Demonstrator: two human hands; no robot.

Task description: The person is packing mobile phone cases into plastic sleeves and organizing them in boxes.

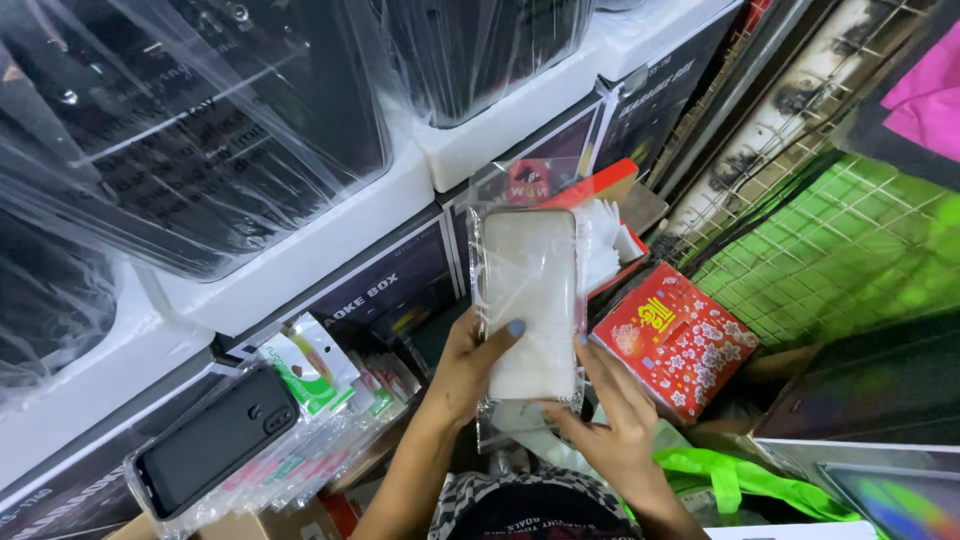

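We hold a clear phone case in a transparent plastic sleeve (528,300) upright before stacked boxes, our left hand (470,372) gripping its left edge, our right hand (612,415) clasping its lower right side. A red patterned box (675,340) sits just right; a black phone case in a sleeve (215,440) lies lower left.

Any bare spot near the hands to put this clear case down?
Hardly. Left of the left hand, packets and a black case pile up. Right of the right hand sit a red box and green bag. The clear case fills the middle.
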